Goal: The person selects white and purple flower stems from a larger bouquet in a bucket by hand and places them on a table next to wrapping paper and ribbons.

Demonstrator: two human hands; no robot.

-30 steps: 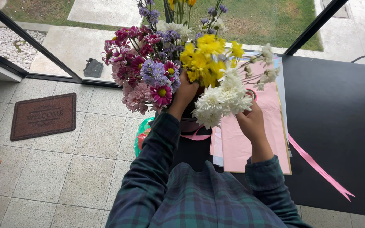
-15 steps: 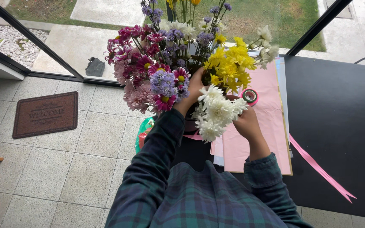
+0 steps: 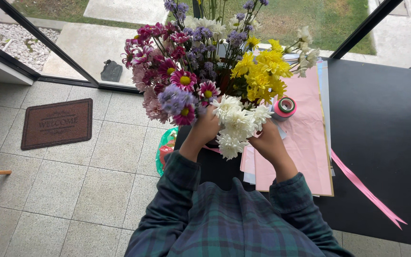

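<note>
Both hands, left (image 3: 206,127) and right (image 3: 265,140), closed around white blooms (image 3: 236,124) beside the bouquet (image 3: 191,71) over the table (image 3: 386,123). Light, soft, bruise-prone (probably); best gripped low on stems, not petals.

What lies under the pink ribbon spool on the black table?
The pink ribbon spool rests on pink paper sheets, which lie on paler sheets and the black table. Yellow flowers cover the spool's left edge, so what lies under that side cannot be seen.
</note>
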